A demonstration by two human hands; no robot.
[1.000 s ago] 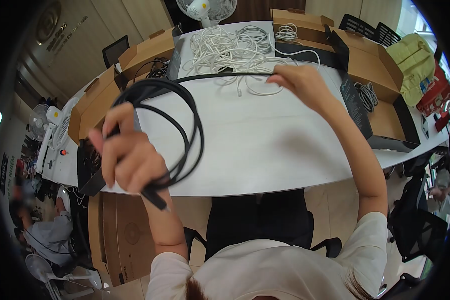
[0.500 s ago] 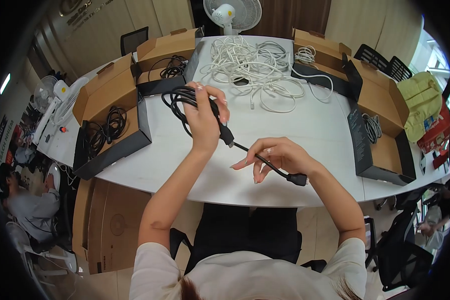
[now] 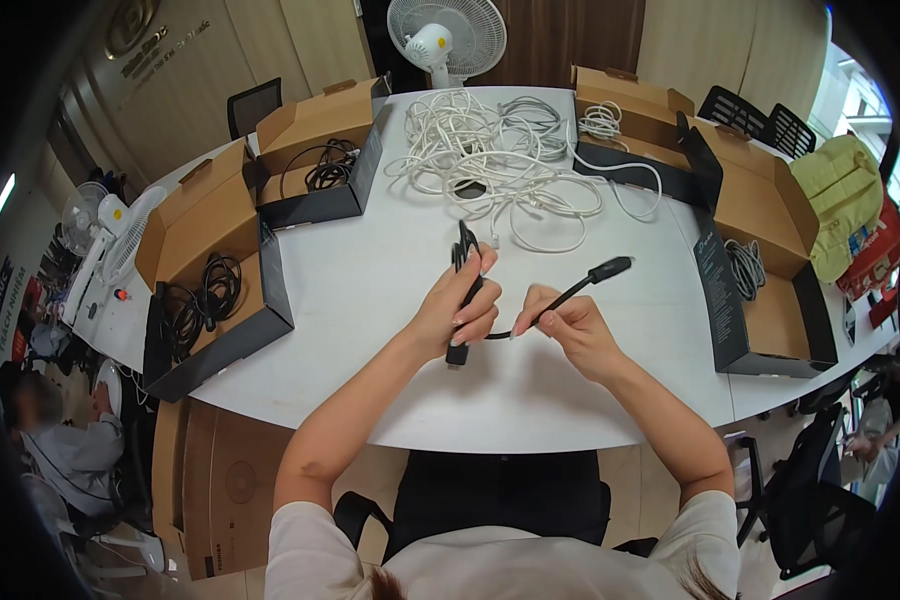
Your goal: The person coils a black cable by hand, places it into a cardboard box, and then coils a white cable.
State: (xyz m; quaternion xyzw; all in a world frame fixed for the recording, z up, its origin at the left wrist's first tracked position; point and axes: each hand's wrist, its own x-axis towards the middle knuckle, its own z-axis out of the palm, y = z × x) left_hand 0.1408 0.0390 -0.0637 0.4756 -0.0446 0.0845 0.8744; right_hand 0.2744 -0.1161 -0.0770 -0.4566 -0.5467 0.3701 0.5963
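Observation:
My left hand (image 3: 438, 318) is closed around the folded coil of a black HDMI cable (image 3: 574, 290) above the near part of the table. One plug points down below the left fingers, its metal tip showing. My right hand (image 3: 582, 340) pinches the same cable a short way from its other plug (image 3: 610, 269), which sticks up and to the right. A short stretch of cable runs between the two hands. The fingers hide part of the coil.
A tangle of white cables (image 3: 470, 150) lies on the white table (image 3: 370, 330). Open boxes with black cables (image 3: 208, 300) (image 3: 332, 165) stand left. Boxes with a white coil (image 3: 601, 120) and a grey coil (image 3: 744, 268) stand right. A fan (image 3: 430, 45) is behind; a person (image 3: 70, 440) sits left.
My left hand has moved down and right with the coil, which is now turned more upright. My right hand's grip has changed, and the free plug has swung from pointing down to pointing up.

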